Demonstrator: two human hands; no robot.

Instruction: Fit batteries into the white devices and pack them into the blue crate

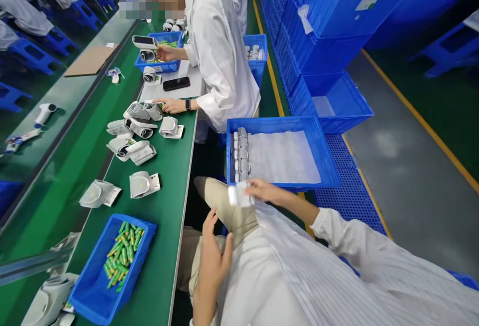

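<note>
White plastic film seems to wrap the small packet (238, 196) pinched in the right hand (264, 190). Its fingers are closed on it just above the near rim of a blue plastic crate (284, 122) - the work in hand sits at this crate's edge. A translucent white liner sheet (282, 156) covers the crate floor, and a single column of white moulded units (241, 154) stands along its left wall, with the rest of the sheet bare of them. The left hand (213, 256) is open and empty, its fingers spread wide above the khaki trousers (228, 211). Left of the person, a green workbench (175, 206) carries white devices (144, 185) and a blue tray (86, 291) heaped with green batteries (123, 253) - both well apart from either hand. Farther along, a co-worker's hand (172, 105) rests near the devices.
</note>
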